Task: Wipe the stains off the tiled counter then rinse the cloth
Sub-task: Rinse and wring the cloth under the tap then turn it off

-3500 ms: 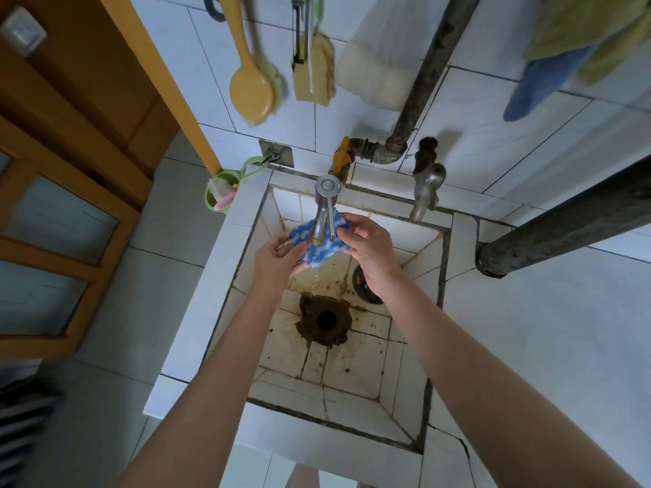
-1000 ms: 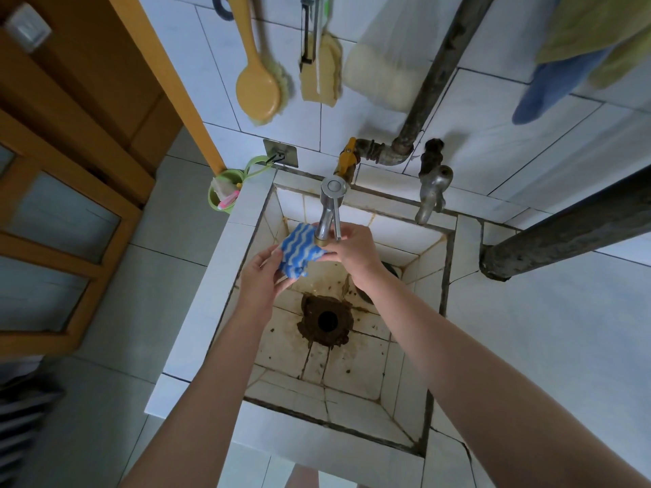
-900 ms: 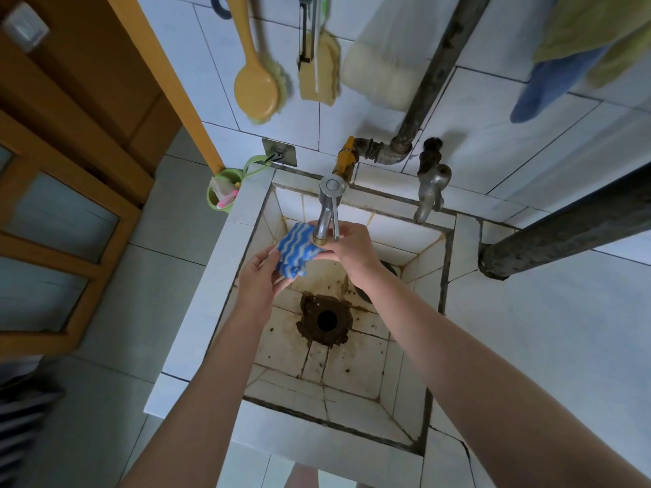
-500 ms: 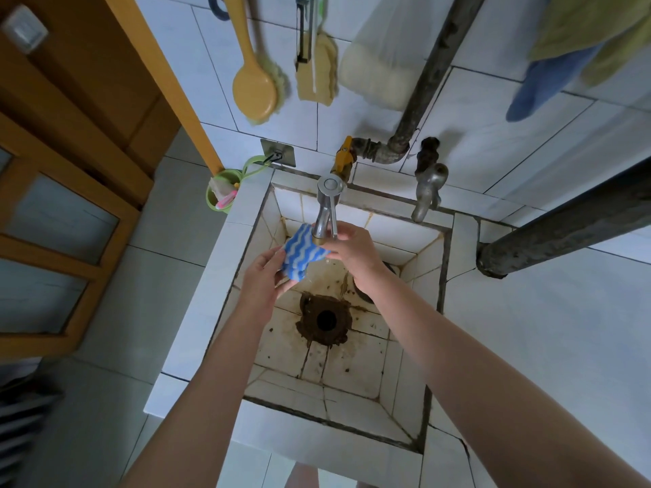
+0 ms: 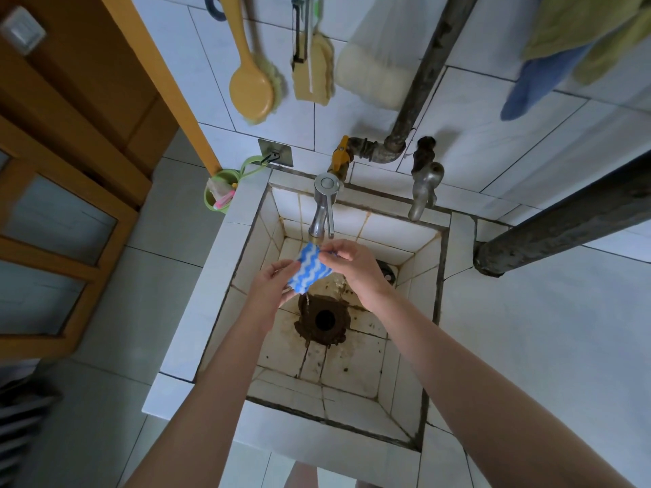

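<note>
Head view: the cloth (image 5: 310, 265), blue with white wavy stripes, is held just under the spout of the chrome tap (image 5: 322, 213), above the stained drain (image 5: 324, 318) of the tiled sink (image 5: 225, 262). It is folded into a small pad and stretched between 2 hands. The left hand (image 5: 271, 290) pinches its lower left edge, thumb on top and fingers curled beneath. The right hand (image 5: 355, 269) pinches the upper right corner between thumb and forefinger, and the other fingers are curled loosely behind. A thin trickle falls from the cloth's lower edge toward the drain, so the rinse looks to be under way, though whether the tap is running cannot be told from here.

The cloth will likely handle as a soft, limp thing – light when dry, heavier and droopy now that it is wet. It has no stiffness, so any part left unheld will sag and fold. Wet fabric can slip from a fingertip pinch, so a hold on 2 opposite edges suits spreading it under the water. For wringing, a full fist round the bunched middle would probably serve better. It is not fragile and can be squeezed and twisted hard.

A 2nd tap (image 5: 422, 188) sits to the right on the back ledge. A yellow brush (image 5: 252, 89) hangs on the wall tiles, and a green cup (image 5: 218, 199) hangs by the sink's left corner.
</note>
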Tool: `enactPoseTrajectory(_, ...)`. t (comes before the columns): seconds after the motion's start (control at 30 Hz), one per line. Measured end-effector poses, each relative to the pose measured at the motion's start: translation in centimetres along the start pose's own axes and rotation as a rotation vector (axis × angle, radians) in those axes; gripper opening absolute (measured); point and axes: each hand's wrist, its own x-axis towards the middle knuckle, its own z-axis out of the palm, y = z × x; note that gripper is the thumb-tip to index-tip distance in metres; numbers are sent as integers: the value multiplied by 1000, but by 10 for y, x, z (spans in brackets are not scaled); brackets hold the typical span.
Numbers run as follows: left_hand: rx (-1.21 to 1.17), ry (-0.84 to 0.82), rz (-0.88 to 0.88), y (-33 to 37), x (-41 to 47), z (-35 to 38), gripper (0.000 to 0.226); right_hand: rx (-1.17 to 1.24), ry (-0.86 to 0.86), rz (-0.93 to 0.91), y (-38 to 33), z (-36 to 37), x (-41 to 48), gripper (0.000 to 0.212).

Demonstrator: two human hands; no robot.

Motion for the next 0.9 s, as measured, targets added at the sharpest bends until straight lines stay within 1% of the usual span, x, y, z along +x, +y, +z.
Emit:
enactPoseTrajectory(0.07, 25, -21, 42, 1, -2, 0, 30, 36, 18, -6, 1, -1, -1, 17)
enactPoseTrajectory(0.27, 64, -28, 87, 6, -6, 4, 15, 72, 40, 12, -3, -1, 0, 20)
enactPoseTrajectory(0.37, 55, -18, 104, 9, -6, 5, 16, 11, 26, -14, -7, 4, 1, 22)
enactPoseTrajectory(0.4, 59, -15, 108, 10, -6, 5, 16, -10, 37, -23, -8, 5, 2, 22)
enactPoseTrajectory(0.5, 58, -24, 127, 13, -7, 7, 17, -33, 123, -47, -10, 9, 6, 11)
enactPoseTrajectory(0.57, 58, -25, 151, 16, -7, 8, 20, -9, 166, -57, -11, 7, 9, 9)
enactPoseTrajectory(0.67, 59, -13, 182, 19, -5, 10, 20, 47, 171, -53, -8, 1, 9, 10)
enactPoseTrajectory(0.9, 127, -8, 232, 17, -2, 20, 18, 57, 195, -54, -1, -10, 3, 10)
